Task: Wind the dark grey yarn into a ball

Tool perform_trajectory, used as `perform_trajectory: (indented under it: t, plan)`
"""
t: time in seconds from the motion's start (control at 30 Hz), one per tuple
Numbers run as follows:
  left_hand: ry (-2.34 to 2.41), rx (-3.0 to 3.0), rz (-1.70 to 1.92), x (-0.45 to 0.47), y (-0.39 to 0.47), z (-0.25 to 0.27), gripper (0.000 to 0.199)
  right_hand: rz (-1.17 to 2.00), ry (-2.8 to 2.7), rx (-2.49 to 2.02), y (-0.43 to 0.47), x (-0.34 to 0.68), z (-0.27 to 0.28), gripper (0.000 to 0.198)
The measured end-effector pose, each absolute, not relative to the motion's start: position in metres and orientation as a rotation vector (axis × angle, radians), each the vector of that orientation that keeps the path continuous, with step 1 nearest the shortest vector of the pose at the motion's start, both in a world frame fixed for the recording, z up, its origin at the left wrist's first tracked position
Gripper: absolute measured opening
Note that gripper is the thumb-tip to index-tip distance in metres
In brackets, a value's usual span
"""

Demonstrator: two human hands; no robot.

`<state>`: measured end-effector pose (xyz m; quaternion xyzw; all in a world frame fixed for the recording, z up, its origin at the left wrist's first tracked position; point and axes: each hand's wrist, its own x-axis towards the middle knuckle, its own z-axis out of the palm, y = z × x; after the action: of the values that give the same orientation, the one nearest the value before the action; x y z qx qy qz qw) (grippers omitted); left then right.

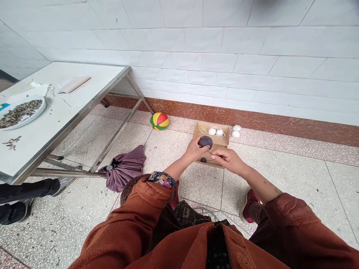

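Two bare hands work together in front of the person. The left hand (195, 149) grasps one large grey-purple yarn ball (206, 141), its fingers curled around the near side; the right hand (231, 161), just beside it, pinches one thin strand (210, 152) between thumb and fingers. Below the hands and just beyond them, one open cardboard box (226, 141) lies on the floor (280, 168). It holds three balls: two white yarn balls (212, 130) in its far part and one small dark purple ball (203, 160) in the near part, beneath the hands. Two more white balls (236, 133) sit on the floor beyond the right hand, just beside the box.

Left of the hands and farther off rests one red, yellow and green ball (159, 121). Nearer, also to the left, lies one gathered purple item (127, 168), perhaps a folded umbrella; the view does not settle it. Well left of both hands stands one surface (70, 119) bearing one white dish (44, 106) of seeds and one small loose heap of seeds (11, 142).
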<state>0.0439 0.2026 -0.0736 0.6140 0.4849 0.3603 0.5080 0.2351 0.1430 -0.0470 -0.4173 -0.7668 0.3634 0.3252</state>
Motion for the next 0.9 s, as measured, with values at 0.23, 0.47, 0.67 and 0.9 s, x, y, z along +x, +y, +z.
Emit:
perform_trajectory:
  t: [0.23,0.47,0.67,0.9]
  plan:
    - [0.903,1.612,0.679,0.050,0.186,-0.068,0.073,0.754,-1.744,-1.224,0.164,0.252,-0.044,0.025]
    - [0.604,1.251,0.648,0.049,0.177,-0.054,0.066,0.879,-1.633,-1.426,0.164,0.249,-0.075,0.029]
    - [0.788,1.073,0.831,0.049,0.186,-0.061,0.052,1.034,-1.837,-1.405,0.147,0.233,-0.089,0.026]
    - [1.104,1.271,0.779,0.044,0.195,-0.075,0.044,1.032,-1.999,-1.134,0.140,0.231,-0.057,0.026]
